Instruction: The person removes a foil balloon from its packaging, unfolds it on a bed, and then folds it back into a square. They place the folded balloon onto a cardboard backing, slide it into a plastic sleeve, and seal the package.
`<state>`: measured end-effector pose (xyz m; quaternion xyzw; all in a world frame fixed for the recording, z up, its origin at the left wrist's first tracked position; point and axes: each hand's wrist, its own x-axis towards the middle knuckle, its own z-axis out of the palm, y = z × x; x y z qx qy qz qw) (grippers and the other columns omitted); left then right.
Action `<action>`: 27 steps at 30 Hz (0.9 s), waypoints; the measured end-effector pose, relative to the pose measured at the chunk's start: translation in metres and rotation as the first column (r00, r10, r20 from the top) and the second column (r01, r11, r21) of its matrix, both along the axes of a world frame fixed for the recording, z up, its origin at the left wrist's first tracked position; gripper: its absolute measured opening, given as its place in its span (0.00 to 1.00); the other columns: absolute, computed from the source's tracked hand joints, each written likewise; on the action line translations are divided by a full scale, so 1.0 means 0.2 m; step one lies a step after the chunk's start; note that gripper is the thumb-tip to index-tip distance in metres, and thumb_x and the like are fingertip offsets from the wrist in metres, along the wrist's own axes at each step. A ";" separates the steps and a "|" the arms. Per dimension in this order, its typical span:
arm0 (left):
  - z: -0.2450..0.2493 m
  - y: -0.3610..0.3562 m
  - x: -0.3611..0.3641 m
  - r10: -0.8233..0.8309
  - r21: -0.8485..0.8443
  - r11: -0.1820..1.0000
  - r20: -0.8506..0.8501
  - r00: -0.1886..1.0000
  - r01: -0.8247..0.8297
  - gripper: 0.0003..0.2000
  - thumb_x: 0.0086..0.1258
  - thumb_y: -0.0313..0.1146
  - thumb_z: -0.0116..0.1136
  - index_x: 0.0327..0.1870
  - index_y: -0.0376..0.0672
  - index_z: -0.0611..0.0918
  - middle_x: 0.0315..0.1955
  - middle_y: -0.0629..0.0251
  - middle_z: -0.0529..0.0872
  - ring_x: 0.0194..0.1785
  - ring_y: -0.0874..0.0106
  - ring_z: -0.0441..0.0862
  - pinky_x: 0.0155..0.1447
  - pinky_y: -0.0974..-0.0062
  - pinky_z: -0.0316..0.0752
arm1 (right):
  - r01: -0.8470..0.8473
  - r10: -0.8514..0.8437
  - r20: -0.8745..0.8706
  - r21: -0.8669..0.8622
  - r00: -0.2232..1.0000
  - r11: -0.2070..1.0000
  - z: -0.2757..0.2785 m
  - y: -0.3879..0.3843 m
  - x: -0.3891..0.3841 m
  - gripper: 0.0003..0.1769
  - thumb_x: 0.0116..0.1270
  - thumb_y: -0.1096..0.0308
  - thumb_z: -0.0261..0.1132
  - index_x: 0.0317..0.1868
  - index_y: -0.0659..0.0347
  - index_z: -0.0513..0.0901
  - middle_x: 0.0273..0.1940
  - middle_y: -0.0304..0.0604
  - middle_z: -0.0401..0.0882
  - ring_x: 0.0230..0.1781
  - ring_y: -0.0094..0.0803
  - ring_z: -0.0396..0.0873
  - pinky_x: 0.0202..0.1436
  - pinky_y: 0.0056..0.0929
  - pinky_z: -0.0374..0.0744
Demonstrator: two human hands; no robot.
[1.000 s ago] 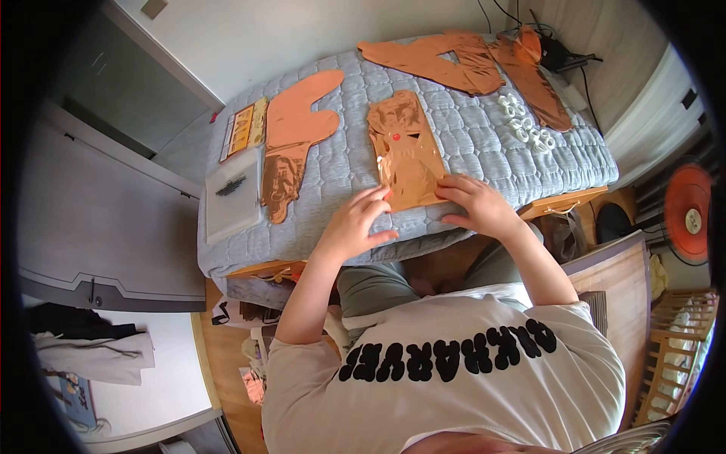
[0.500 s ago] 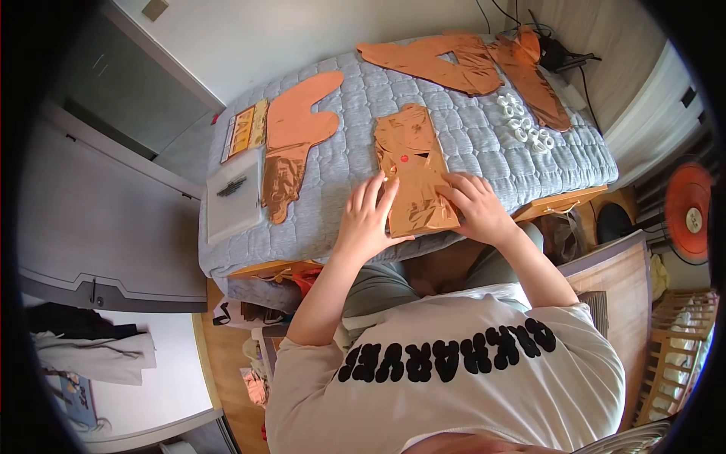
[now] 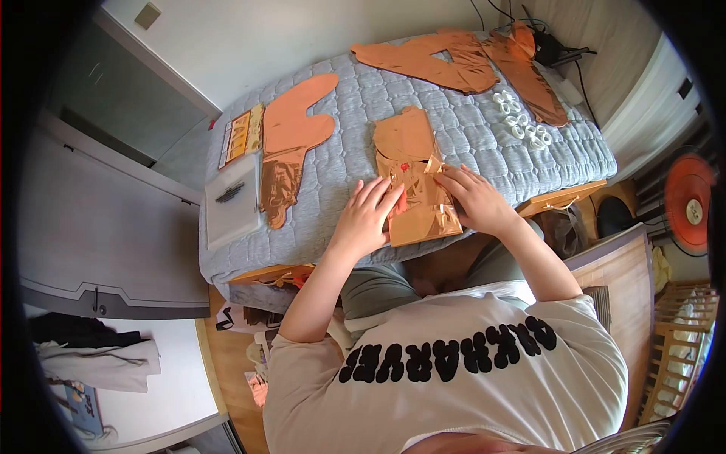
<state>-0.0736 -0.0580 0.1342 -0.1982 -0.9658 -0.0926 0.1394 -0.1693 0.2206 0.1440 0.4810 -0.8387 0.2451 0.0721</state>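
Note:
A folded copper-coloured foil piece [image 3: 412,144] lies creased on the quilted bed cover [image 3: 344,181], close to the bed's front edge. My left hand [image 3: 368,216] rests along its left side, fingers spread over the foil. On the right side, the fingers of my right hand [image 3: 476,198] lie extended on the foil's edge. A small red mark shows near the middle of the foil. Further left is a flat curved foil shape [image 3: 299,125], and two more foil shapes lie at the back: a wide one [image 3: 423,64] and a long one [image 3: 533,83].
White rings [image 3: 522,129] lie at the right of the bed. At the left are a clear plastic packet [image 3: 233,204] holding dark sticks and a printed card [image 3: 240,136]. A black bag [image 3: 550,49] with cables stands back right; a red fan [image 3: 690,203] stands at the far right.
The foil's near part looks rearranged, with new creases and its lower edge slightly nearer to me. Both hands have shifted a little along its sides. The head view has moved slightly.

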 end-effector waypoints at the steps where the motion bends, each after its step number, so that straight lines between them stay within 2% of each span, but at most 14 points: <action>1: 0.00 0.00 0.00 -0.003 0.000 1.000 0.002 1.000 0.003 0.41 0.57 0.44 0.75 0.74 0.48 0.72 0.70 0.52 0.73 0.77 0.55 0.68 0.81 0.45 0.58 | 0.003 -0.003 0.002 0.000 1.000 1.000 0.00 0.00 -0.01 0.33 0.64 0.69 0.67 0.71 0.59 0.73 0.68 0.51 0.74 0.73 0.50 0.69 0.77 0.51 0.67; 4: 0.02 0.00 0.00 -0.022 0.039 0.999 0.026 0.999 0.021 0.40 0.58 0.41 0.76 0.74 0.49 0.72 0.70 0.54 0.73 0.76 0.56 0.68 0.80 0.46 0.60 | -0.029 0.029 0.021 0.005 0.999 1.000 0.00 -0.02 -0.03 0.32 0.65 0.67 0.67 0.70 0.60 0.74 0.68 0.51 0.74 0.71 0.49 0.71 0.75 0.50 0.68; 6: 0.03 0.00 0.00 -0.027 0.096 0.995 0.063 0.998 0.021 0.39 0.57 0.37 0.76 0.74 0.48 0.72 0.71 0.55 0.72 0.75 0.57 0.69 0.80 0.47 0.61 | -0.049 0.049 -0.114 0.003 0.992 0.999 0.00 -0.02 -0.04 0.31 0.66 0.65 0.66 0.70 0.60 0.75 0.69 0.50 0.72 0.69 0.49 0.71 0.74 0.48 0.68; 10: 0.04 0.01 0.01 -0.037 0.114 0.993 0.057 0.998 0.030 0.38 0.58 0.33 0.74 0.73 0.48 0.73 0.72 0.57 0.71 0.73 0.57 0.72 0.80 0.45 0.61 | -0.070 0.081 -0.181 0.064 0.980 0.996 -0.02 -0.03 -0.07 0.32 0.66 0.63 0.67 0.71 0.60 0.74 0.70 0.50 0.71 0.70 0.49 0.70 0.75 0.47 0.66; 12: 0.04 0.01 0.00 -0.036 0.084 0.996 0.032 0.999 0.033 0.38 0.58 0.33 0.73 0.73 0.49 0.73 0.71 0.59 0.73 0.73 0.58 0.71 0.79 0.48 0.61 | -0.095 0.100 -0.148 0.042 0.984 0.995 -0.02 -0.04 -0.08 0.36 0.63 0.59 0.70 0.71 0.57 0.74 0.70 0.47 0.71 0.69 0.48 0.71 0.75 0.46 0.66; 16: 0.05 0.01 0.00 -0.025 -0.027 0.999 -0.001 1.000 0.025 0.39 0.55 0.37 0.76 0.72 0.50 0.74 0.69 0.61 0.75 0.73 0.62 0.71 0.76 0.55 0.62 | -0.091 0.096 -0.128 0.046 0.987 0.995 0.00 -0.03 -0.08 0.37 0.63 0.59 0.70 0.72 0.57 0.73 0.71 0.46 0.71 0.69 0.49 0.72 0.74 0.45 0.67; 19: 0.04 0.00 -0.01 -0.038 -0.022 0.999 -0.056 0.998 0.036 0.38 0.54 0.38 0.76 0.71 0.51 0.75 0.67 0.64 0.77 0.71 0.63 0.72 0.73 0.58 0.63 | -0.116 0.122 -0.155 0.044 0.980 0.992 -0.03 -0.04 -0.09 0.35 0.63 0.60 0.70 0.71 0.57 0.74 0.68 0.46 0.74 0.66 0.48 0.75 0.73 0.44 0.70; 21: 0.04 0.00 -0.01 -0.028 0.001 1.000 -0.045 0.999 0.028 0.37 0.55 0.34 0.74 0.70 0.51 0.76 0.67 0.64 0.77 0.69 0.63 0.73 0.70 0.57 0.65 | -0.130 0.124 -0.226 -0.010 0.966 0.991 -0.03 -0.04 -0.09 0.31 0.63 0.61 0.69 0.68 0.57 0.78 0.65 0.44 0.78 0.65 0.45 0.77 0.72 0.43 0.73; 24: 0.03 -0.01 -0.02 -0.040 0.012 0.999 -0.018 0.999 0.040 0.33 0.59 0.30 0.71 0.70 0.51 0.77 0.67 0.65 0.77 0.68 0.62 0.73 0.69 0.57 0.65 | -0.131 0.129 -0.277 0.013 0.952 0.991 -0.02 -0.04 -0.11 0.26 0.65 0.62 0.68 0.64 0.57 0.82 0.63 0.42 0.81 0.64 0.43 0.78 0.71 0.43 0.73; 27: 0.04 -0.02 -0.04 -0.052 0.055 0.997 -0.020 0.998 0.053 0.31 0.60 0.26 0.68 0.68 0.50 0.78 0.65 0.65 0.77 0.67 0.62 0.74 0.67 0.59 0.68 | -0.125 0.128 -0.261 0.029 0.957 0.992 -0.01 -0.04 -0.12 0.24 0.66 0.63 0.67 0.62 0.56 0.83 0.61 0.41 0.82 0.64 0.42 0.78 0.72 0.42 0.73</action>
